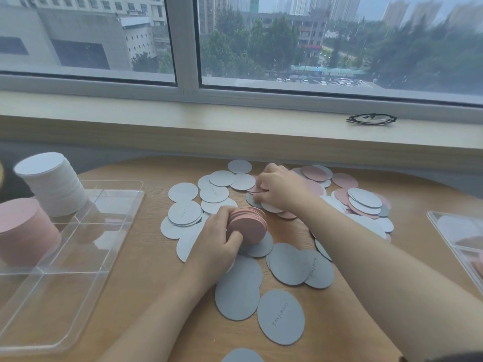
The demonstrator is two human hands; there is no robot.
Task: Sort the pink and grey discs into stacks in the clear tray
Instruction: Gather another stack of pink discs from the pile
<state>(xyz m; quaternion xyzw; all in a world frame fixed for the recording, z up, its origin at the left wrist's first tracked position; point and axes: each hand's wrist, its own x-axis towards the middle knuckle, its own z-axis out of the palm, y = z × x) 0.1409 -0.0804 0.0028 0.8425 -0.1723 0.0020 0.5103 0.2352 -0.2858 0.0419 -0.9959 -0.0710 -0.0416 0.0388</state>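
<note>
Gripping 1 small pile of pink discs [247,226] on edge, the left hand [218,240] curls round it above the tabletop [146,270]. The right hand [278,188] pinches 1 loose pink disc [254,189] among scattered grey discs [281,316]. 2 stacks, 1 pink stack [24,231] and 1 pale stack [52,184], stand in the clear tray [78,257].

Pink discs [247,226], grey discs [281,316], clear tray [117,205], wood-grain table [146,257]

R hand [277,188] hides disc under fingers; pink stack [22,232] cut off left.
</note>
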